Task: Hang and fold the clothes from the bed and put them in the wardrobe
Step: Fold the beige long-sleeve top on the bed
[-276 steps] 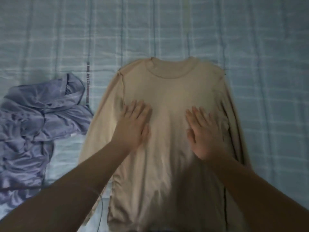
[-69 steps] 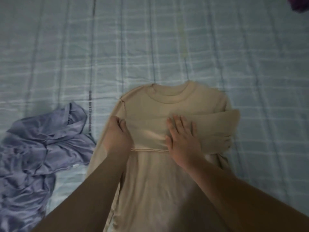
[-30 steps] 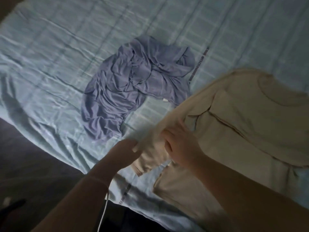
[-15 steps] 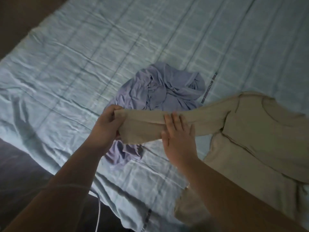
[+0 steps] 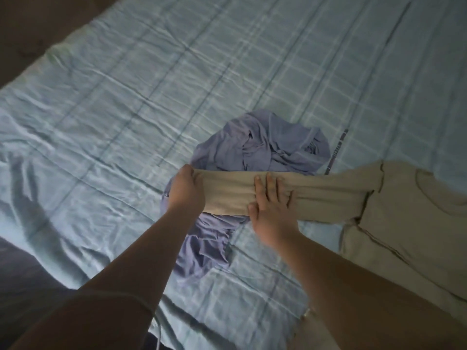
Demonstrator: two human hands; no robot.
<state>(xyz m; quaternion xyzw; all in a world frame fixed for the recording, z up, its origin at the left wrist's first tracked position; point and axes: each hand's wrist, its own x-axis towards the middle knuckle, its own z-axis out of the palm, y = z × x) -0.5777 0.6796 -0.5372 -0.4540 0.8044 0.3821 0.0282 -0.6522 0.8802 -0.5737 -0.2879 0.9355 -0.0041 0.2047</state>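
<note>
A beige long-sleeved top [image 5: 404, 213] lies flat on the bed at the right, its other sleeve folded across the chest. Its left sleeve [image 5: 227, 195] is stretched out sideways over a crumpled lilac garment [image 5: 262, 150]. My left hand [image 5: 185, 190] grips the cuff end of that sleeve. My right hand [image 5: 270, 205] lies on the sleeve a little further in, fingers straight on top and thumb under the lower edge.
The bed is covered with a light blue checked sheet [image 5: 151, 97], wrinkled at the left. The bed's near-left edge drops to a dark floor [image 5: 22, 274]. A thin white cord [image 5: 158, 327] hangs by my left forearm.
Since half a second ago the sleeve has stayed stretched over the lilac garment and both hands keep their hold. One second ago the sleeve was bunched low near the bed's edge.
</note>
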